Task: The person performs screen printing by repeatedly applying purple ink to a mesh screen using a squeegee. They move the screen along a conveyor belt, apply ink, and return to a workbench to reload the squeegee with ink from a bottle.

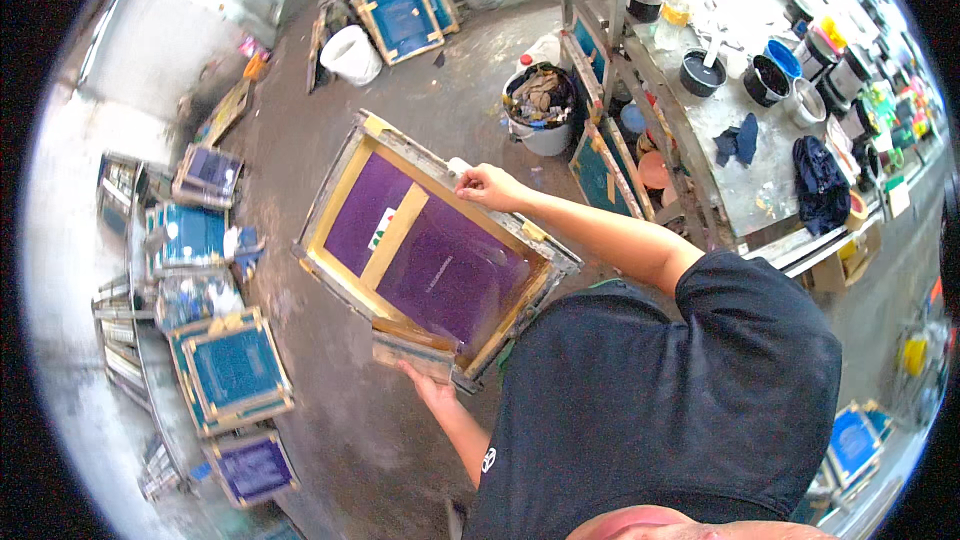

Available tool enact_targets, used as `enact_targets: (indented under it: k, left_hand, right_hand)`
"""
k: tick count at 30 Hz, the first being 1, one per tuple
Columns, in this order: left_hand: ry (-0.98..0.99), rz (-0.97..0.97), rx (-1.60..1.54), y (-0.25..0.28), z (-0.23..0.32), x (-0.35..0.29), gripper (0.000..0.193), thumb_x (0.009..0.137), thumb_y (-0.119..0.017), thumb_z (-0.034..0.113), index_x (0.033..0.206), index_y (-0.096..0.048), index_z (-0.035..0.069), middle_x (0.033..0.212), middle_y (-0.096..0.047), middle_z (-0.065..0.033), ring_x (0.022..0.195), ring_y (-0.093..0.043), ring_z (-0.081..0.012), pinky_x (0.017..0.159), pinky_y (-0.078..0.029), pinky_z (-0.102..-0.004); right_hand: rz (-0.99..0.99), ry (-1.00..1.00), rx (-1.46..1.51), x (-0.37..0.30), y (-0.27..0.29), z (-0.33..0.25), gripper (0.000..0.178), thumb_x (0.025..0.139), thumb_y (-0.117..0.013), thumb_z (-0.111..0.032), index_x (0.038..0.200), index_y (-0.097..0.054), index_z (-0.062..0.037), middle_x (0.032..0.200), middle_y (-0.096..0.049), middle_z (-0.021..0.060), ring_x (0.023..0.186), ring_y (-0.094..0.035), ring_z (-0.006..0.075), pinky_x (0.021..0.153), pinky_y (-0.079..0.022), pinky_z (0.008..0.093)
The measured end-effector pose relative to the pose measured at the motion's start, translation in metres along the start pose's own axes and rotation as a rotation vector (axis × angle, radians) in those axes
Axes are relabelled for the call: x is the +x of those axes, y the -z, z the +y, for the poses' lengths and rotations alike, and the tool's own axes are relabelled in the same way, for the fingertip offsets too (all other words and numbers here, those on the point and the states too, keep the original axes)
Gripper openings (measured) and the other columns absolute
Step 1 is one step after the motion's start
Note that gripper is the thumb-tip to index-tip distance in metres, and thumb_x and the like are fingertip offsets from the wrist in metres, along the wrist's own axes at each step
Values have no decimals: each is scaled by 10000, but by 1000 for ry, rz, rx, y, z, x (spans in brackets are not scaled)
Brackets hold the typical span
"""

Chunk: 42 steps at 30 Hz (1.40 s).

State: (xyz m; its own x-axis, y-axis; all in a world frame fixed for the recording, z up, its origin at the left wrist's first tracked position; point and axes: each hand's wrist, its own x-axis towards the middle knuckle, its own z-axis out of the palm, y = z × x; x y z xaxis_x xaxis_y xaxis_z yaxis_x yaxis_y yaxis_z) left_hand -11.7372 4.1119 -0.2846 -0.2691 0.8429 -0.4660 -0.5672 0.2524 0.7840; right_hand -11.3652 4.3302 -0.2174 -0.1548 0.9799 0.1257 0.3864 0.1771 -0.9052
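Note:
A screen-printing frame (450, 285) with purple mesh and tan tape along its inner edges is tilted in front of me. A strip of tan tape crosses the mesh, beside a small white label with green and red marks. At the frame's near lower edge, my left hand (432, 388) grips a short, worn wooden bar (412, 348) from below; part of the hand is hidden. Over the frame's far right edge, my right hand (487, 187) has its fingers pinched together. Something small and white (458, 167) shows at its fingertips, too blurred to name.
Several blue and purple screens (235, 365) lean along the left wall. A white bucket (350, 55) and a rubbish-filled bucket (541, 110) stand on the floor ahead. To the right, a workbench (690, 140) carries black tubs (702, 72), bottles and dark cloths (822, 185).

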Motion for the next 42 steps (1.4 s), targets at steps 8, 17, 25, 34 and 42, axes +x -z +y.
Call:
enact_targets:
  k: [8,17,25,34,42]
  left_hand:
    - [231,-353,292,-154,87,256,885,945,-488,663,1550,-260,58,1557,-369,-157,1411,-391,-340,1139,-365,-510]
    - [427,-551,531,-336,78,372,942,915,-517,680,1516,-287,-8,1484,-462,-182,1324,-503,-355,1080,-444,-528]
    - [440,-654,578,-499,32,438,893,931,-544,638,1495,-327,-20,1492,-450,-185,1337,-484,-358,1087,-444,-500]
    - [518,-771,708,-585,-19,525,933,917,-517,675,1514,-298,-8,1485,-458,-189,1306,-516,-375,1056,-471,-536]
    - [713,-1007,652,-641,-41,560,869,941,-480,652,1563,-232,97,1556,-360,-153,1378,-422,-369,1100,-411,-562]
  right_hand:
    - [470,-452,196,103,55,55,363,917,-678,-378,799,-716,-37,706,-680,40,690,-612,124,682,-484,304]
    - [879,-638,93,115,119,108,405,924,-599,-442,1048,-744,-84,939,-737,89,890,-672,182,840,-512,363]
    - [1204,-650,143,152,209,192,366,918,-682,-402,949,-711,-39,807,-670,24,745,-576,112,698,-471,313]
    - [1284,-760,-73,163,221,240,411,921,-665,-424,1007,-718,-25,927,-730,171,882,-691,217,808,-522,388]
    - [1294,-666,139,172,246,265,354,871,-718,-377,964,-701,-36,915,-727,110,869,-686,211,796,-514,355]
